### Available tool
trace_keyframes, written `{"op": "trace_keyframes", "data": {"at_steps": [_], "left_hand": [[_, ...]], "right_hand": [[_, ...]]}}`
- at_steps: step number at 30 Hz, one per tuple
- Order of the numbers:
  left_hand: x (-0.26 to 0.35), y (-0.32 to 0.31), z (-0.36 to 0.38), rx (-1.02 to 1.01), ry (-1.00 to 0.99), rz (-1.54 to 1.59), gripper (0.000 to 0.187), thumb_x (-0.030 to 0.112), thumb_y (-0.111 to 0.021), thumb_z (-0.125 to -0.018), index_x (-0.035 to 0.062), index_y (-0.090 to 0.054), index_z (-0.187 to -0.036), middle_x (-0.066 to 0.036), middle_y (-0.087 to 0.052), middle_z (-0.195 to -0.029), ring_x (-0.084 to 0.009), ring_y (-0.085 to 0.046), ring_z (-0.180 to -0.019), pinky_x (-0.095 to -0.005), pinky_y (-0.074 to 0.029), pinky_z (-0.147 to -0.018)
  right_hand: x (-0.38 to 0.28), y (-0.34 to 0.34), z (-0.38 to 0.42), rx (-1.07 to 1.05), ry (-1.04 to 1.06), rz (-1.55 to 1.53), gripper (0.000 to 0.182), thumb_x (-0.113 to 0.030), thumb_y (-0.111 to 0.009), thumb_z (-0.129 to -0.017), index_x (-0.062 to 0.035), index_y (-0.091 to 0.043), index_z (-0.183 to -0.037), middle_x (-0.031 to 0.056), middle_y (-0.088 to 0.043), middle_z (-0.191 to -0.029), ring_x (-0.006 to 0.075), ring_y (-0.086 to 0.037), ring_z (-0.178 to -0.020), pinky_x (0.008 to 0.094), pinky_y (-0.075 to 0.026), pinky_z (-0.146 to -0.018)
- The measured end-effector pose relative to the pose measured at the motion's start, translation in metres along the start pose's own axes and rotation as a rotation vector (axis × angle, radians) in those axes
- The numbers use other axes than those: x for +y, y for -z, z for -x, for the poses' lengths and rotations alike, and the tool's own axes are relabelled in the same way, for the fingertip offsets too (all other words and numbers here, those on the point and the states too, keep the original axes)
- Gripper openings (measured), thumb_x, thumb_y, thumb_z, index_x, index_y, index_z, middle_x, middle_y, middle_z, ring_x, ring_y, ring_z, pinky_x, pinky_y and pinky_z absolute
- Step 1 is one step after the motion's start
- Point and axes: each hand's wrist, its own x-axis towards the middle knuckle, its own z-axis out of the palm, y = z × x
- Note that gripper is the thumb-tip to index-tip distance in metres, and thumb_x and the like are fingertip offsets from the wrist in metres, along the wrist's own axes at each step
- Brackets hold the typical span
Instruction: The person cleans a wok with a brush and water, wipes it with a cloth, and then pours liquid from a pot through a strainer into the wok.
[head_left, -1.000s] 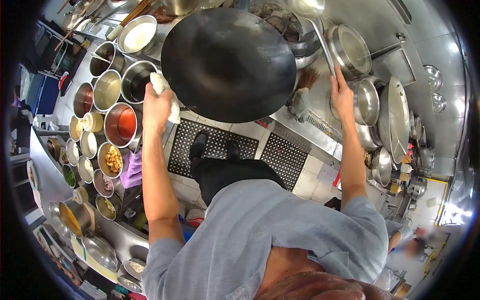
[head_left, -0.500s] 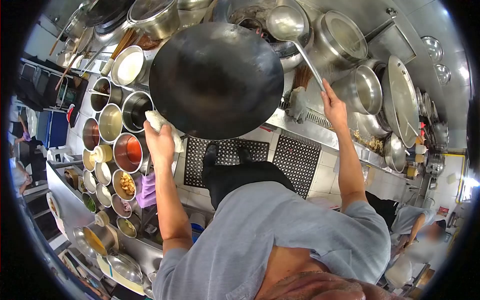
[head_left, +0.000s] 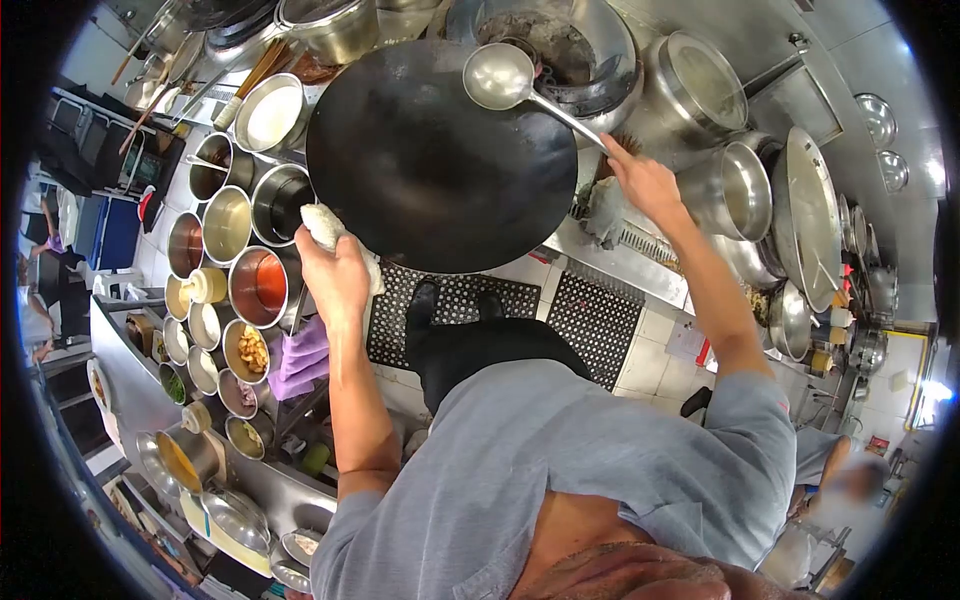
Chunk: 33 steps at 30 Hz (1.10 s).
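A large black wok (head_left: 440,170) is tilted, its wide dark surface facing up towards me. At its lower left rim, my left hand (head_left: 333,275) is closed around a folded white cloth (head_left: 322,226) and grips the wok's edge through it; the fingers are partly hidden. My right hand (head_left: 645,183) is closed on the long handle of a steel ladle (head_left: 498,77). The ladle's round bowl hangs over the wok's upper right part; whether it touches cannot be told. Just beyond the wok is the round burner (head_left: 560,45) of the stove.
Steel pots of sauces and ingredients stand at the left, including one with red liquid (head_left: 258,287). A purple cloth (head_left: 300,362) hangs beside them. Steel pots (head_left: 725,190) and a large strainer-like pan (head_left: 808,220) are at the right. Another person (head_left: 830,480) is at lower right.
My right hand has swung the ladle left, from above the burner to over the wok. The wok has shifted slightly, and more of the burner shows. My left hand keeps its grip.
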Motion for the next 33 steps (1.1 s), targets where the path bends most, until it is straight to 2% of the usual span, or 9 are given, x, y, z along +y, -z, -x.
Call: {"op": "trace_keyframes", "data": {"at_steps": [5, 8, 9, 16, 23, 25, 29, 31, 33], "left_hand": [[-0.002, 0.0, -0.004, 0.028, -0.038, -0.007, 0.037, 0.01, -0.052, -0.081, -0.0076, -0.048, -0.113, -0.023, -0.061, -0.098, -0.0328, -0.06, -0.09, -0.0389, -0.046, -0.082], [-0.008, 0.003, -0.014, -0.014, 0.048, -0.043, 0.041, 0.014, -0.054, -0.081, -0.0048, -0.046, -0.117, -0.028, -0.063, -0.101, -0.0407, -0.062, -0.098, -0.0434, -0.046, -0.087], [-0.011, 0.003, -0.017, 0.002, 0.001, -0.026, 0.039, 0.014, -0.054, -0.081, -0.0054, -0.046, -0.114, -0.029, -0.063, -0.1, -0.0422, -0.062, -0.097, -0.0443, -0.046, -0.086], [-0.021, 0.013, -0.037, -0.072, -0.052, -0.061, 0.039, 0.014, -0.054, -0.082, -0.0058, -0.046, -0.114, -0.029, -0.063, -0.1, -0.0415, -0.062, -0.096, -0.0431, -0.046, -0.086], [-0.022, 0.013, -0.043, -0.071, -0.042, -0.041, 0.039, 0.015, -0.054, -0.081, -0.0063, -0.048, -0.114, -0.03, -0.062, -0.101, -0.0414, -0.062, -0.097, -0.0425, -0.046, -0.087], [-0.016, 0.012, -0.039, -0.058, -0.053, -0.039, 0.04, 0.014, -0.054, -0.081, -0.0065, -0.048, -0.114, -0.03, -0.062, -0.101, -0.0418, -0.062, -0.098, -0.0427, -0.046, -0.087], [-0.016, 0.015, -0.043, -0.085, -0.016, -0.042, 0.041, 0.015, -0.054, -0.081, -0.0065, -0.047, -0.116, -0.03, -0.062, -0.101, -0.0424, -0.061, -0.099, -0.0429, -0.045, -0.088], [-0.022, 0.011, -0.046, -0.068, -0.035, -0.035, 0.042, 0.015, -0.054, -0.081, -0.0063, -0.047, -0.116, -0.03, -0.062, -0.101, -0.0425, -0.061, -0.099, -0.0431, -0.045, -0.088], [-0.022, 0.012, -0.045, -0.074, -0.055, -0.005, 0.043, 0.015, -0.055, -0.081, -0.0063, -0.047, -0.117, -0.03, -0.063, -0.102, -0.0428, -0.061, -0.1, -0.0437, -0.045, -0.089]], "right_hand": [[-0.008, 0.015, -0.006, 0.003, 0.036, 0.092, 0.046, -0.032, -0.046, -0.097, -0.0364, -0.036, -0.143, 0.0224, -0.064, -0.081, 0.0396, -0.064, -0.073, 0.0486, -0.052, -0.066], [0.009, 0.004, -0.006, -0.056, 0.004, 0.127, 0.046, -0.033, -0.046, -0.097, -0.0366, -0.037, -0.142, 0.0237, -0.064, -0.08, 0.0397, -0.065, -0.073, 0.0488, -0.052, -0.065], [0.009, 0.012, -0.012, -0.035, 0.002, 0.139, 0.046, -0.034, -0.046, -0.097, -0.0368, -0.037, -0.142, 0.0234, -0.064, -0.078, 0.0401, -0.064, -0.072, 0.0492, -0.051, -0.065], [-0.001, 0.028, -0.006, 0.161, -0.02, -0.022, 0.046, -0.037, -0.046, -0.097, -0.0384, -0.036, -0.142, 0.0216, -0.063, -0.074, 0.0415, -0.063, -0.07, 0.0507, -0.05, -0.062], [0.004, 0.004, 0.005, 0.153, 0.012, 0.066, 0.046, -0.036, -0.046, -0.097, -0.0396, -0.037, -0.142, 0.0207, -0.064, -0.074, 0.0396, -0.064, -0.069, 0.0498, -0.051, -0.061], [0.007, 0.006, -0.008, -0.052, -0.002, 0.197, 0.046, -0.036, -0.046, -0.097, -0.04, -0.037, -0.142, 0.0202, -0.064, -0.075, 0.0392, -0.064, -0.067, 0.0498, -0.051, -0.061], [-0.005, 0.017, -0.02, 0.017, 0.011, 0.134, 0.046, -0.036, -0.045, -0.098, -0.0404, -0.035, -0.142, 0.0204, -0.063, -0.076, 0.0396, -0.063, -0.067, 0.0497, -0.051, -0.061], [-0.009, 0.016, -0.017, 0.166, 0.051, 0.053, 0.046, -0.036, -0.045, -0.097, -0.0397, -0.035, -0.143, 0.0208, -0.062, -0.076, 0.0397, -0.063, -0.069, 0.05, -0.051, -0.063], [-0.018, 0.018, -0.011, 0.138, 0.028, 0.063, 0.046, -0.036, -0.045, -0.097, -0.0391, -0.036, -0.143, 0.0209, -0.062, -0.076, 0.0401, -0.063, -0.07, 0.0499, -0.051, -0.064]]}}
